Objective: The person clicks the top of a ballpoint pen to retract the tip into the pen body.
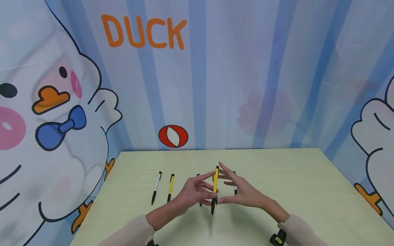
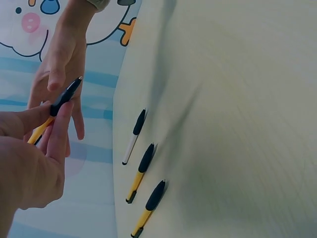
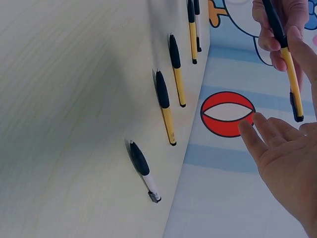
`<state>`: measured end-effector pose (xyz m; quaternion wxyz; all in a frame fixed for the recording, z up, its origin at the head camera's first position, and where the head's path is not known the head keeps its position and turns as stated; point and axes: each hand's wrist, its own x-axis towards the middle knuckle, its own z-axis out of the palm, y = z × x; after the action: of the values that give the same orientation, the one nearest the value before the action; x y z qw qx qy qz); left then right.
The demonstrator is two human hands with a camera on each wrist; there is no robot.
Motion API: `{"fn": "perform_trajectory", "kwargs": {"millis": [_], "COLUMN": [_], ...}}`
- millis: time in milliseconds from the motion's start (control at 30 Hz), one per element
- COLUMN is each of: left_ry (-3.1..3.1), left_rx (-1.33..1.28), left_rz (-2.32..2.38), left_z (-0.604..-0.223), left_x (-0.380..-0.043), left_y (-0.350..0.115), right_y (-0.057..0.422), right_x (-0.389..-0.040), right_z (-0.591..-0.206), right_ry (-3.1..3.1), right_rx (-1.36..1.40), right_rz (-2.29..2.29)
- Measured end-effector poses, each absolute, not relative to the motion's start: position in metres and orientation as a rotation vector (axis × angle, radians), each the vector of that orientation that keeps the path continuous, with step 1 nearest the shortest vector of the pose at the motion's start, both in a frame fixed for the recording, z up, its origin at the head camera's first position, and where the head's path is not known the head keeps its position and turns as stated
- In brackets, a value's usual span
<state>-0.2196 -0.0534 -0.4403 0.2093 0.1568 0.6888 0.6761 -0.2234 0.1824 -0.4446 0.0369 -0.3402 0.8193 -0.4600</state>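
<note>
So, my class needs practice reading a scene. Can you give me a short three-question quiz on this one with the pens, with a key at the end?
1. Short answer: which hand pinches the raised pen?

2. Multiple choice: in the right wrist view, how many pens lie on the table?
A) Three
B) Five
C) Seven

3. True or false: every pen lying on the table has a yellow barrel.

Key:
1. The left hand, between its thumb and fingers.
2. B.
3. False: there are two white pens, one at each end of the row.
</note>
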Motion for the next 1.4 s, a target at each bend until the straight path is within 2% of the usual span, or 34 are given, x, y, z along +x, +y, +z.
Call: {"fn": "perform_trajectory", "kwargs": {"millis": [567,800,1400], "left_ry": [1.902,1.930,2.060], "left_rx": [0.275,0.300,0.212], "left_rz": [1.965,1.934,1.910], "left_z": [-0.444,-0.446,-0.451], "left_x": [-0.224,-0.227,-0.235], "left_y": [-0.048,-0.046,-0.074], "right_y": [0.171,0.173,0.212], "right_x": [-0.235,-0.237,-0.230], "right_z": [-0.450,-0.451,-0.439], "right_ry": [2.541,2.562,2.725], "right_rx": [-1.116,-1.098,-1.006], "right_rz": [-1.423,-1.368,-1.224]}}
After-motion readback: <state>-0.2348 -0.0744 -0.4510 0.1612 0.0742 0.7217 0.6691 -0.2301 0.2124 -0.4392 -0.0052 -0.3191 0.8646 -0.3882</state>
